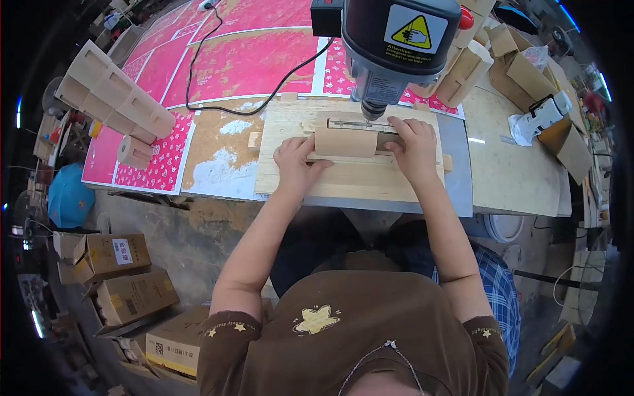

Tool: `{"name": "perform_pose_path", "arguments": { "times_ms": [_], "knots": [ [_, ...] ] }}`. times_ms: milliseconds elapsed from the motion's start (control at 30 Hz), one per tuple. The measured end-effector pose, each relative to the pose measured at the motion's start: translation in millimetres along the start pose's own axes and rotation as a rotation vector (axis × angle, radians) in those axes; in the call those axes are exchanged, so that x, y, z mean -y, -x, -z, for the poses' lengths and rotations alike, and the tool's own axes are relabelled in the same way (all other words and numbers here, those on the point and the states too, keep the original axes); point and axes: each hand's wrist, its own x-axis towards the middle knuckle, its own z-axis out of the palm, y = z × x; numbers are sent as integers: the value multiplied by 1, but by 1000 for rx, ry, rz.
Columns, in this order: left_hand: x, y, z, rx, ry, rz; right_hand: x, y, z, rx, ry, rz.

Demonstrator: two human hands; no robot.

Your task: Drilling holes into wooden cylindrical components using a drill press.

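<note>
A pale wooden block [345,142] with a rounded side and a long slot on top lies in a wooden jig on a flat board [297,179]. At its left end is my left hand [296,162], fingers closed against the end and thumb on the near side. My right hand [416,146] closes round the right end, where a dark grey piece [388,142] shows between fingers and wood. Just above the slot hangs the chuck [374,109] of a drill press [396,46]. Whether the bit touches the wood I cannot tell.
Slotted wooden blocks [119,92] stand stacked at the left, with a single one [135,152] beside them. More lean at the right [465,74]. A black cable [257,111] crosses the pink-covered table. White bottle [543,119] and cardboard boxes [528,72] lie further right.
</note>
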Motion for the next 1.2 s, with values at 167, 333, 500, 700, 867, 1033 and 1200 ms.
{"name": "perform_pose_path", "arguments": {
  "times_ms": [167,333,500,700,867,1033,1200],
  "knots": [
    [8,-1,3,90,39,29,-13,-13,33,-40,-402,-51],
    [6,-2,1,79,42,11,-13,-103,113,-644,-570,16],
    [1,-1,2,78,-59,-12,24,-154,126,-302,-493,-62],
    [1,-2,1,68,-51,-25,41,-108,140,-365,-22,-36],
    [3,-1,2,64,-32,-30,64,-38,120,-335,-101,-6],
    [-2,-4,4,69,-42,-23,38,1,59,-315,-110,5],
    [-3,-3,2,24,-19,-24,23,-2,39,-397,-104,112]
  ]
}}
